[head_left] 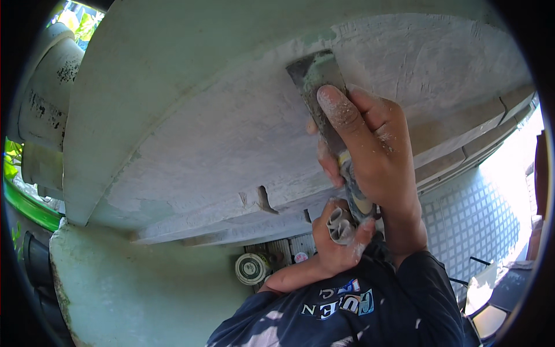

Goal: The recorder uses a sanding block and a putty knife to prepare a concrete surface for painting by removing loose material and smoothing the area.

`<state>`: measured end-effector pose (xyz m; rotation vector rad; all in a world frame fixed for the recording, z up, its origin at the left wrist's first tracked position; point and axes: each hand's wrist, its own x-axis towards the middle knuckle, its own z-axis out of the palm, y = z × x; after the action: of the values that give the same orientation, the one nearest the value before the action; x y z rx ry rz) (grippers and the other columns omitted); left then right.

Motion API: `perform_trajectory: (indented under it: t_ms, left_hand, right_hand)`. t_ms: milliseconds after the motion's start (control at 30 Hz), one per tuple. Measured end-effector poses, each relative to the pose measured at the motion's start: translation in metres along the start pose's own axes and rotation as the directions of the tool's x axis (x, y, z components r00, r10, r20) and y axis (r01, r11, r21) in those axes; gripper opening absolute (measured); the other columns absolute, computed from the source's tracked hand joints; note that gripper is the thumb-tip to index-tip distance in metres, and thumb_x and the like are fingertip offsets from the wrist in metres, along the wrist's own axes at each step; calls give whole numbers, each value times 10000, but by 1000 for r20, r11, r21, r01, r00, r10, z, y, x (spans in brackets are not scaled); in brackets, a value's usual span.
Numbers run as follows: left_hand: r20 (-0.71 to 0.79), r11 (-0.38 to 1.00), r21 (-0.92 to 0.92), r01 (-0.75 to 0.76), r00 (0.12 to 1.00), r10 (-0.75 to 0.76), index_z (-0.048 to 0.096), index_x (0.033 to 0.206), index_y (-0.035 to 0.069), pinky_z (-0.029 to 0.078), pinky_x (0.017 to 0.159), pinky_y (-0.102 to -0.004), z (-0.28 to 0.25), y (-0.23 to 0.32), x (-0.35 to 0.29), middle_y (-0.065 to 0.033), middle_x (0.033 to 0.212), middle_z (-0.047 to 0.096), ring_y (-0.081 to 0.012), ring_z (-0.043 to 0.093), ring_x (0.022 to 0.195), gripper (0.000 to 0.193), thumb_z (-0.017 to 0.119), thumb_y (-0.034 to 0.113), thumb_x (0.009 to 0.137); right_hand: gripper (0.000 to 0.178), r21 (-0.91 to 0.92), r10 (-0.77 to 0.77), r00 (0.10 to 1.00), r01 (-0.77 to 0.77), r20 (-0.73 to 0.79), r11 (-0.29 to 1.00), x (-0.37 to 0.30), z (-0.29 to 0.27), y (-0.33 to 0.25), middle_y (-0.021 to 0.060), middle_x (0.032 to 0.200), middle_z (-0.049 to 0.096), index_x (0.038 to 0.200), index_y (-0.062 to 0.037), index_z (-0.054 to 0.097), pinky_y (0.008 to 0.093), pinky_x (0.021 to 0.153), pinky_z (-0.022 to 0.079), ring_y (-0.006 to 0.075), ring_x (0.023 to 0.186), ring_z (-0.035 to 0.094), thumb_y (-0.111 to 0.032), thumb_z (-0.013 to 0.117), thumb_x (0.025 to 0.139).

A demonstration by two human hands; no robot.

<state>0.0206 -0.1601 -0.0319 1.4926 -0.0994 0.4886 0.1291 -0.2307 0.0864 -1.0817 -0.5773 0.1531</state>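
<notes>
- Right hand (370, 144), centre-right of frame: fingers wrapped round the handle of a putty knife (315, 78), index finger (341, 118) laid straight along the blade, pressing it flat.
- Blade sits top-centre, flat against the pale wall (191, 133), smeared w/ grey-white filler.
- Left hand (338, 237), lower centre, just under the right: fingers curled closed round a second scraper (342, 226); I only see its pale handle end, blade hidden.
- Both hands dusted w/ filler; dark sleeves spattered too.
- Progress, my read: broad band of wall from centre-left to the blade looks skimmed, whitish and matte. Far-left strip and the lower-left surface still greenish, so prob. not coated yet.
- Small notch (265, 199) in the ledge at centre still open, not filled.
- Patch right of the blade, upper right, looks rough and streaky, likely needs another pass.
- Round can (251, 268) at lower centre, down by the elbow.
- Big pipe (49, 98) upper left, patterned floor (480, 225) at right.
- I'd call it roughly midway, no more.
</notes>
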Motion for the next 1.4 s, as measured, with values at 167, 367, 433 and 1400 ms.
perform_trajectory:
  t_ms: [167,367,433,1400]
  left_hand:
    - [-85,992,-124,30,996,-41,529,950,-15,475,586,-231,4,-4,8,-79,772,681,-73,606,657,202,709,63,903]
    - [-8,997,-77,24,1000,-25,534,983,-32,487,598,-231,2,5,5,-91,803,689,-84,621,674,199,700,50,908]
    - [-26,994,-113,12,1000,-15,535,984,-34,489,600,-232,6,4,10,-91,813,691,-83,621,676,193,695,42,907]
    - [-75,985,-165,49,995,-62,516,1050,-50,505,646,-246,3,-1,12,-110,824,681,-124,645,712,228,670,73,936]
  right_hand:
    - [308,6,-89,996,89,-19,996,5,4,9,70,766,647,920,30,640,250,409,367,93,453,518,-238,556,1045]
    - [322,-30,-23,1000,23,12,999,1,-2,4,62,728,637,907,34,645,253,414,370,91,451,515,-245,561,1043]
    - [324,-50,-57,998,59,22,997,5,-2,4,61,723,635,908,36,645,252,413,369,93,450,514,-248,564,1042]
    - [334,26,-86,995,88,-58,996,3,6,9,67,788,669,936,52,649,239,454,405,90,485,536,-242,542,1052]
